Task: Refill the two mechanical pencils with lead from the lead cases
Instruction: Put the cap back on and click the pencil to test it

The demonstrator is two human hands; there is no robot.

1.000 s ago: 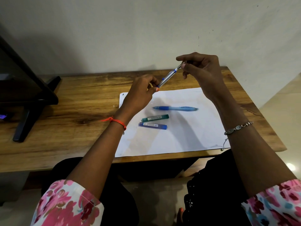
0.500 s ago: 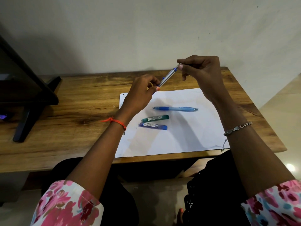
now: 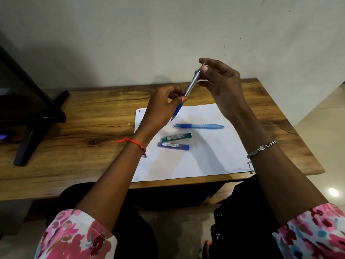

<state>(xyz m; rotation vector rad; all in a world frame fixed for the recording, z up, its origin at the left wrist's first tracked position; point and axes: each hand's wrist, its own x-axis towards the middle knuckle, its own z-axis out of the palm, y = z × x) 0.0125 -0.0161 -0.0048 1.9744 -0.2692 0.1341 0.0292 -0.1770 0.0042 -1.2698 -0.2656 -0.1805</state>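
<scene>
Head-worn view, close, down onto table [image 3: 93,118]

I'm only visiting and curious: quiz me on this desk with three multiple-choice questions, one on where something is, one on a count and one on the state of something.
1. Where does the blue pencil lie?
A) on the white sheet, beyond the green case and the blue case
B) on bare wood
C) in a lap

2. How many lead cases lie on the sheet?
A) one
B) two
C) four

3. What is the state of the silver pencil?
A) lying flat
B) held by both hands, tip pointing down
C) held by one hand alone

Answers:
1 A: it rests on the sheet, on the far side of both cases.
2 B: only the green and the blue one are there.
3 B: the left hand grips its lower barrel and the right hand pinches its top end.
</scene>
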